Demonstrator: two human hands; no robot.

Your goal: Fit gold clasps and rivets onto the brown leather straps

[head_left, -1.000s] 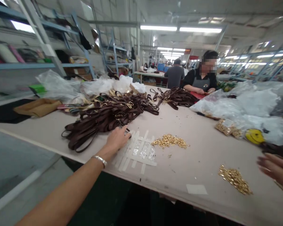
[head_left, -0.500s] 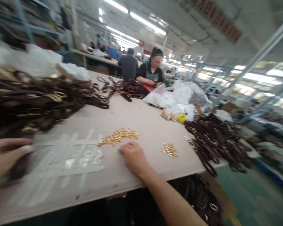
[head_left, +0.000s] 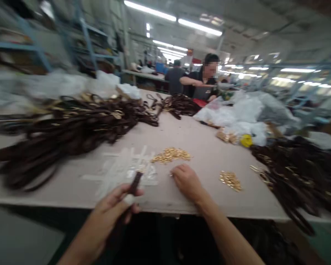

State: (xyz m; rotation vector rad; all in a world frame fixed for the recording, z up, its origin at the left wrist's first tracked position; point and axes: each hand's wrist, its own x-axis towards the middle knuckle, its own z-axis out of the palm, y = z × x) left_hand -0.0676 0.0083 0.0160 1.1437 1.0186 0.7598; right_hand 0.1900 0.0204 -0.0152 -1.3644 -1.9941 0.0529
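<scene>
My left hand (head_left: 110, 208) is closed round a dark brown strap (head_left: 136, 181), whose upper end points away from me and carries a blurred gold-coloured part. A white wrap covers a fingertip or thumb of that hand. My right hand (head_left: 186, 182) rests on the table with its fingers curled together; a tiny pale spot shows at the fingertips, too small to name. Just beyond it lies a pile of small gold metal pieces (head_left: 171, 155). Farther right is a smaller pile of gold pieces (head_left: 230, 180). Clear tape strips and a plastic sheet (head_left: 110, 176) lie on the tabletop left of my right hand.
Heaps of brown straps with gold buckles lie at the left (head_left: 79, 127) and right (head_left: 289, 169) of the table (head_left: 193, 134). White plastic bags (head_left: 237, 114) and a yellow roll (head_left: 246, 140) are at the back right. A co-worker (head_left: 205, 82) is across the table.
My left hand has come in from the left edge to the front middle, bringing the strap. The view has turned left. My right hand stays beside the larger gold pile, fingers still curled.
</scene>
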